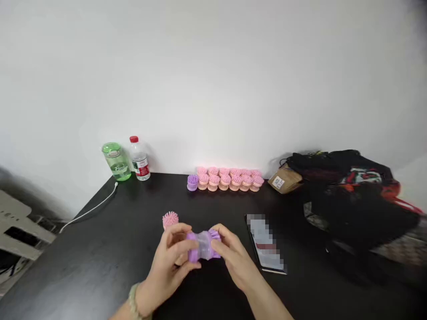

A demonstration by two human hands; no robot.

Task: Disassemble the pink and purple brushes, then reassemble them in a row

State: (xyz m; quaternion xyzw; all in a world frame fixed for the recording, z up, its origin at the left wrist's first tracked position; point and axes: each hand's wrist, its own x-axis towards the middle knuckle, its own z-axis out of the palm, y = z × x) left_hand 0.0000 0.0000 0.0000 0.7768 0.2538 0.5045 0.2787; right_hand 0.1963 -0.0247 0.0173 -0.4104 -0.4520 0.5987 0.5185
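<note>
Both hands hold a purple brush with a clear middle section (204, 245) on its side above the black table. My left hand (173, 260) grips its smooth purple end, fingers wrapped round it. At the bristled end, my right hand (230, 253) pinches the brush between thumb and fingers. A pink bristled brush (170, 219) stands just behind my left hand, partly hidden by it. Against the wall, several pink brushes (224, 181) stand in two rows, with one purple brush (192, 182) at their left end.
A green bottle (116, 162) and a red-capped water bottle (139, 160) stand at the back left of the black table (90, 249), near a white cable (91, 209). Right of my hands lies a phone (266, 243). A brown packet (285, 179) and black bag (353, 209) are farther right.
</note>
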